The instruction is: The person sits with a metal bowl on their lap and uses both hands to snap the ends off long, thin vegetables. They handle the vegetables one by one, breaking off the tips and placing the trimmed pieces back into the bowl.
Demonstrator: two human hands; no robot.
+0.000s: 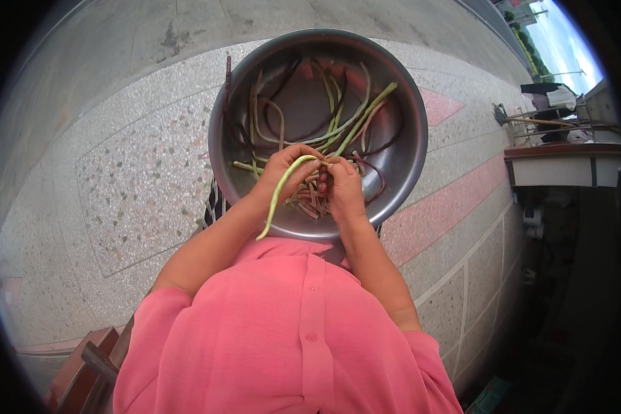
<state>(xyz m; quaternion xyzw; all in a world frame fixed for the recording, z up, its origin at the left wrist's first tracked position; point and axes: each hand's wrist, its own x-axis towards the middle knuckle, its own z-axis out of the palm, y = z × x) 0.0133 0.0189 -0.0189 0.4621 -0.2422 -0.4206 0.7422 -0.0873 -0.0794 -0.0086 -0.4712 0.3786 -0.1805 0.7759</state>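
A large stainless steel basin [403, 181] rests at my lap, under both hands. Across my left hand [290, 168] hangs a long pale green bean pod [275, 199], its lower part curving down past the wrist and its end pinched in the fingers. My right hand [343, 178] has its thumb and fingertips on that same end, close to the left fingertips. Beyond the hands, long green and dark purple yardlong beans [365, 121] lie spread in the basin. Short broken bean pieces [310, 202], mostly reddish, are piled beneath my hands, partly hidden by them.
Speckled terrazzo floor [139, 181] with pink inlays surrounds the basin. A wooden chair or stool [85, 362] stands at lower left. At the right are a red-edged counter or table [564, 151] and a metal rack holding cloths and bags [553, 111].
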